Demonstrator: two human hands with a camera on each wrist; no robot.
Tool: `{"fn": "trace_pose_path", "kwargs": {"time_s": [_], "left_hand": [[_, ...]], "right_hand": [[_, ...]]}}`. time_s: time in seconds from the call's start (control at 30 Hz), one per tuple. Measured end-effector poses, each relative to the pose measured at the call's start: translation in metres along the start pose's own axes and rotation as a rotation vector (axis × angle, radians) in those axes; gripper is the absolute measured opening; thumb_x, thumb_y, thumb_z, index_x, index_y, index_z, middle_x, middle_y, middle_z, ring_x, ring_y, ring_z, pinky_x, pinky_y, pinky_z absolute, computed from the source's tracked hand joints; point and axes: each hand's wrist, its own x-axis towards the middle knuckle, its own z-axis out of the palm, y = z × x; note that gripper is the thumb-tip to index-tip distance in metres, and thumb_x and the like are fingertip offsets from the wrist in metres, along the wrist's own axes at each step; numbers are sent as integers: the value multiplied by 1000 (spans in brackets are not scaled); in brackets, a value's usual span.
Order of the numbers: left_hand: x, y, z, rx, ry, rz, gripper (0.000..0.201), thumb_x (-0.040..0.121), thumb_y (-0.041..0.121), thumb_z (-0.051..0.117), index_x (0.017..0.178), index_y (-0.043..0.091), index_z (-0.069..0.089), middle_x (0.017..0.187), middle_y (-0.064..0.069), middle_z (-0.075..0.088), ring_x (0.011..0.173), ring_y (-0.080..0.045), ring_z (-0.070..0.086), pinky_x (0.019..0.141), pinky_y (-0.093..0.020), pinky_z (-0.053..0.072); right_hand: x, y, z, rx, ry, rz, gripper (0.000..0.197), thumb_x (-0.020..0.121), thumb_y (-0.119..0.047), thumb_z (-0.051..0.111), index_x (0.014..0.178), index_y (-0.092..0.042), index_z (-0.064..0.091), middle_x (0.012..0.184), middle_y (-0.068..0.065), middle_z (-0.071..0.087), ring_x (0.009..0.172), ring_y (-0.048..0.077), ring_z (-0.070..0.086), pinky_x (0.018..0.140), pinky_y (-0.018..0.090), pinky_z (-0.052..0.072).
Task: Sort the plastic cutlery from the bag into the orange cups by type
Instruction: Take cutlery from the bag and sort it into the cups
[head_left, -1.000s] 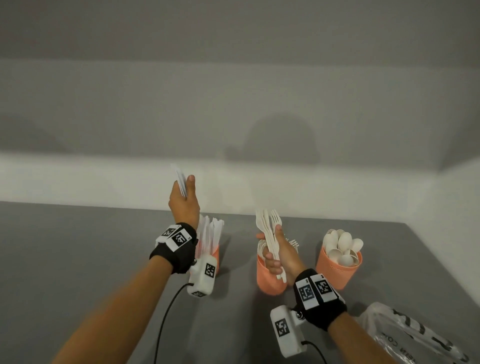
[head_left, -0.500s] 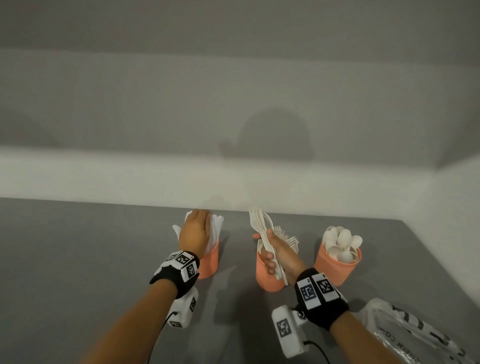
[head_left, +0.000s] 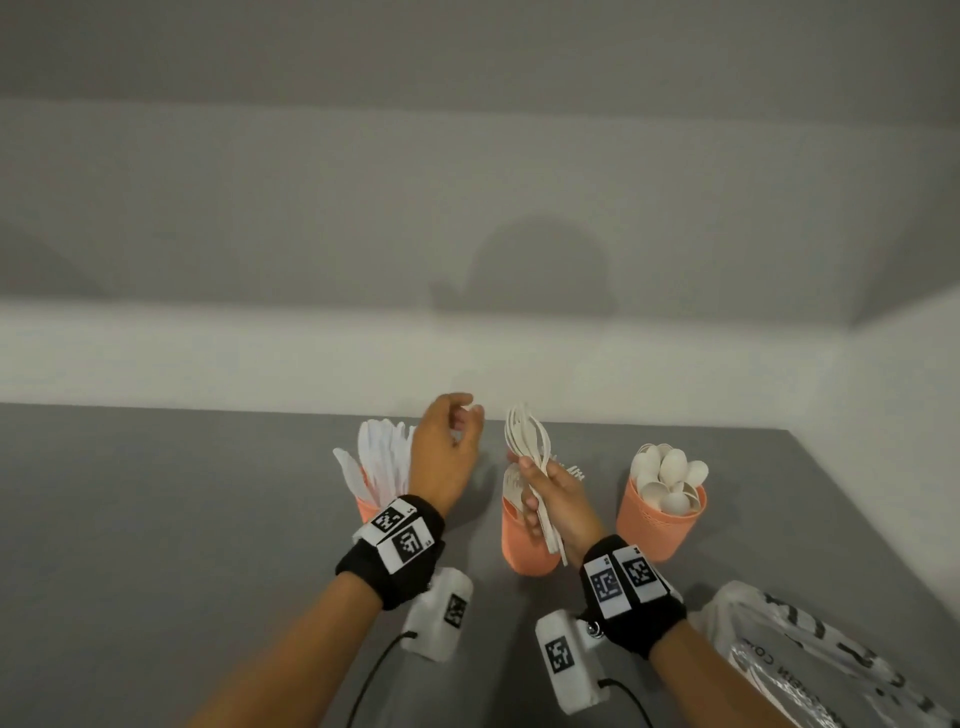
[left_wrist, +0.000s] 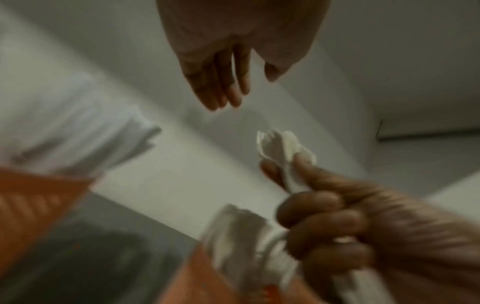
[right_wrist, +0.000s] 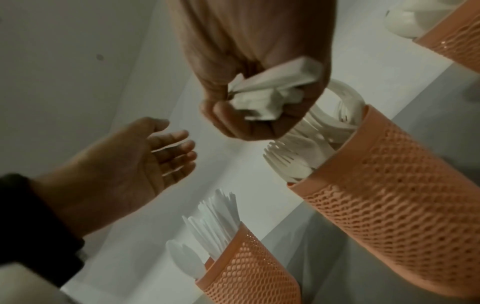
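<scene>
Three orange mesh cups stand in a row on the grey table. The left cup holds white knives. Forks fill the middle cup, and the right cup holds spoons. My right hand grips a bundle of white forks upright over the middle cup. My left hand is empty, with fingers relaxed, raised between the knife cup and the fork bundle.
A clear plastic bag with black lettering lies at the table's near right corner. A white wall runs along the table's back edge and right side. Bare grey table stretches to the left of the cups.
My left hand put its knives into the left cup, let go, and has moved right toward the fork bundle. The right hand has stayed over the middle cup with the forks.
</scene>
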Motion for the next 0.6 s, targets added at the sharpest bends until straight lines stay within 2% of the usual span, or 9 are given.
{"fn": "trace_pose_path", "kwargs": {"time_s": [0.07,0.1,0.17,0.23,0.3,0.37,0.43,0.5,0.6], "left_hand": [[-7,5,17,-46,-105,-126,25,91,27,54,113,13,52,90,3,58,80,-5,54,67,-3,42],[-10,5,26,-39,-141,-147,25,91,27,56,112,15,51,87,4,58,78,-4,55,67,-4,43],[-15,6,41,-35,-213,-171,21,91,27,55,106,13,55,86,1,61,78,-10,58,71,-14,45],[-17,8,52,-53,-287,-208,16,94,26,51,93,11,58,81,-1,62,75,-15,59,69,-22,46],[-18,10,60,-46,-319,-242,20,96,22,45,83,11,55,76,-5,61,72,-20,59,71,-33,50],[-21,11,67,-29,-320,-265,22,95,16,42,75,13,52,80,-13,61,76,-26,60,78,-43,52],[-25,12,72,-33,-347,-298,21,93,12,42,76,14,54,84,-16,63,80,-32,63,80,-46,52],[-29,13,76,-65,-377,-340,19,93,12,41,86,8,58,86,-19,65,80,-33,63,82,-47,54],[-31,13,82,-62,-385,-354,23,93,13,40,90,4,60,92,-24,67,86,-37,65,85,-49,53]], "right_hand": [[-3,-2,-1,12,50,-11,17,96,-27,48,101,-17,61,43,-6,40,32,7,42,35,15,34],[-5,-3,-3,1,75,-16,15,95,-27,50,95,-16,59,43,-6,41,31,7,43,34,15,35],[-8,-3,-8,-18,106,-22,17,94,-28,50,85,-15,54,42,-6,42,29,6,41,32,14,33],[-11,-3,-14,10,103,-27,22,96,-30,47,82,-13,52,40,-6,44,27,5,38,31,13,30],[-15,-4,-21,34,91,-26,28,98,-31,42,80,-10,51,39,-6,46,26,5,38,30,13,29],[-19,-5,-27,26,82,-19,34,99,-30,38,76,-9,52,38,-4,49,26,5,39,29,12,29],[-24,-4,-32,0,78,-15,35,100,-30,37,76,-10,54,40,-4,51,27,5,40,29,13,30],[-28,-3,-36,-27,78,-21,34,100,-29,37,78,-10,54,42,-3,52,29,6,41,30,14,31],[-31,0,-42,-24,86,-11,31,100,-29,37,92,-6,57,49,3,55,34,11,48,34,18,38]]}}
